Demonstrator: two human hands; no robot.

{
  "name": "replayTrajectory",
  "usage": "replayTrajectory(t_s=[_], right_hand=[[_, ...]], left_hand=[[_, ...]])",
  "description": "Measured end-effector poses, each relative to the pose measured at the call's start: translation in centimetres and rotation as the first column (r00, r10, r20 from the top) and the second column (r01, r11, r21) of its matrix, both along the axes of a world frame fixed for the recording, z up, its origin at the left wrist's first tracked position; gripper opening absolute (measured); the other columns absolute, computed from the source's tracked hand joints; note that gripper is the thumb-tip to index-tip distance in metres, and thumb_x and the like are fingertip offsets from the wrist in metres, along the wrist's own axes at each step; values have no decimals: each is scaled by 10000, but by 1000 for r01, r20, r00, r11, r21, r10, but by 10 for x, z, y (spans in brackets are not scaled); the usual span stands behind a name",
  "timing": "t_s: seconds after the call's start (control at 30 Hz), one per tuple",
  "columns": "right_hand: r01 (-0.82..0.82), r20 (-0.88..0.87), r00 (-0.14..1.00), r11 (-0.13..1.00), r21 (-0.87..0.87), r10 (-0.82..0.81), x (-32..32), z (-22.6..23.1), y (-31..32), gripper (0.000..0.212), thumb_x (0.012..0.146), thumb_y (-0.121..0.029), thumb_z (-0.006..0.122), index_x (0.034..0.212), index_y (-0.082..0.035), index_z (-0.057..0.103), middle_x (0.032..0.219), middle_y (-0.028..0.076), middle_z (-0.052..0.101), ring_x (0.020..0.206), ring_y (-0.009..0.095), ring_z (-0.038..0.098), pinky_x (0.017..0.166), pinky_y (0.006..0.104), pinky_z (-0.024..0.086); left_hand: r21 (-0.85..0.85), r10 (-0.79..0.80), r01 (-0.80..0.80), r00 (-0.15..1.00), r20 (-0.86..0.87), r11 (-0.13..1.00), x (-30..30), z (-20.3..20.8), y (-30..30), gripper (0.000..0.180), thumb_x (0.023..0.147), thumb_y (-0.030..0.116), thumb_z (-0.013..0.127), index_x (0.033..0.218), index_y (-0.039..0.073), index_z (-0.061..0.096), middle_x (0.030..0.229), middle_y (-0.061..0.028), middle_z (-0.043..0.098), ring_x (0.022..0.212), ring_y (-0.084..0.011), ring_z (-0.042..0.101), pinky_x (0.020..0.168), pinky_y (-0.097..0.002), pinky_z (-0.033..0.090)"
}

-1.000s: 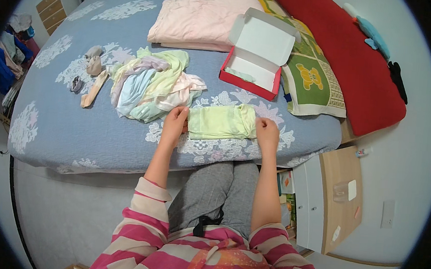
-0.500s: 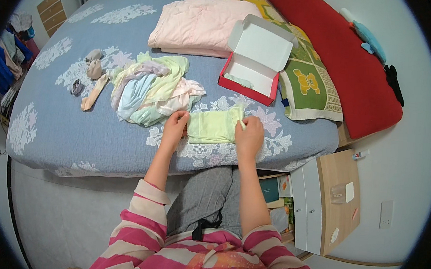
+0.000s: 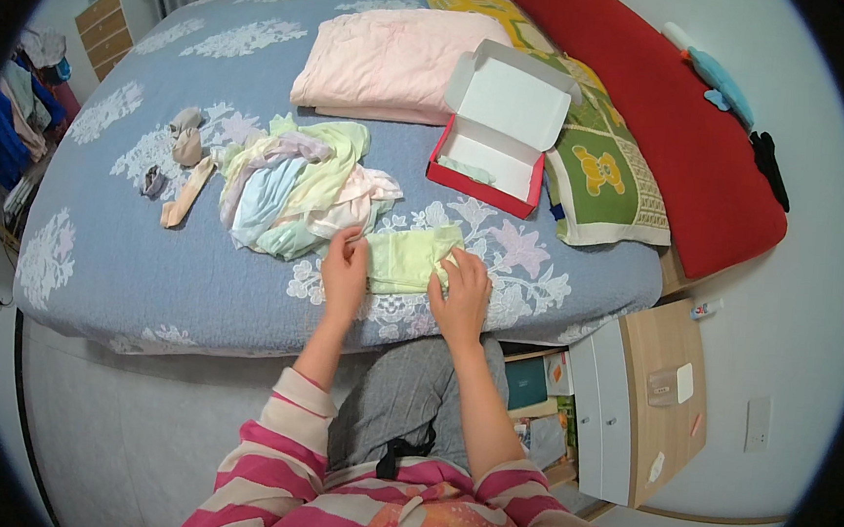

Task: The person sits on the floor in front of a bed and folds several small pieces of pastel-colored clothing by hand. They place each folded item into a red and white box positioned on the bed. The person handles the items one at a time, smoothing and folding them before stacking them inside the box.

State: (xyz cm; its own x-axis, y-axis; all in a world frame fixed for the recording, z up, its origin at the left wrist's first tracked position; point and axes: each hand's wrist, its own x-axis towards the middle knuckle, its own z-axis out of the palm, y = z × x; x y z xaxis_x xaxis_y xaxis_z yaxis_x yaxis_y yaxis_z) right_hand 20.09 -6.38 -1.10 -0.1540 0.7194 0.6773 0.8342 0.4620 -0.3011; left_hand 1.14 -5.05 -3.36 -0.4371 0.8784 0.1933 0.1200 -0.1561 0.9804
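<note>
A folded light green garment (image 3: pixel 401 259) lies near the front edge of the bed; its exact kind does not show. My left hand (image 3: pixel 345 276) pinches its left edge between thumb and fingers. On its right end rests my right hand (image 3: pixel 462 302), fingers spread over the fabric and pressing down. Just beyond my left hand is a loose heap of pastel clothes (image 3: pixel 295 186) in blue, yellow, pink and lilac. Behind the garment, to the right, stands a red box (image 3: pixel 486 189) with its white lid raised and a small pale green piece of cloth (image 3: pixel 466 171) inside.
Rolled socks (image 3: pixel 186 139) and a beige sock (image 3: pixel 188 193) lie left of the heap. A folded pink quilt (image 3: pixel 387 60) sits farther back. A green and yellow bear-patterned towel (image 3: pixel 603 193) and a red headboard (image 3: pixel 648 113) border the right side. A bedside cabinet (image 3: pixel 666 418) stands at my right.
My right hand has gone from gripping the garment's right edge to lying on it with fingers spread, shifting left. The garment's right end now looks folded inward. My left hand stays at its edge.
</note>
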Motion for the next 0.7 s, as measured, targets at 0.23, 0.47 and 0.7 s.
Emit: replayTrajectory(t_s=[0.23, 0.47, 0.7], right_hand=[[-29, 54, 998, 996, -79, 34, 9, -15, -4, 294, 872, -176, 561, 1133, -45, 596, 1280, 109, 548, 1205, 299, 481, 971, 442, 361], [39, -196, 977, 977, -210, -81, 14, -14, 2, 376, 818, -191, 664, 1128, -3, 563, 1171, 152, 585, 1095, 354, 507, 937, 403, 399], [157, -222, 924, 840, -520, -310, -1, 5, 16, 579, 718, -208, 738, 1206, -5, 502, 1094, 208, 604, 1028, 398, 539, 898, 464, 423]], left_hand=[[389, -40, 492, 658, -752, 779, 51, 43, 5, 341, 667, -13, 609, 1003, 40, 631, 1030, -109, 610, 945, -311, 572, 841, -371, 473], [-113, -536, 716, 398, -744, 689, 44, 39, 85, 183, 721, 48, 643, 896, 51, 694, 903, -99, 666, 927, -300, 587, 818, -384, 470], [-309, -674, 798, 158, -721, 518, 31, 51, 121, 158, 695, 83, 703, 851, 57, 694, 901, -91, 656, 887, -271, 594, 800, -377, 473]])
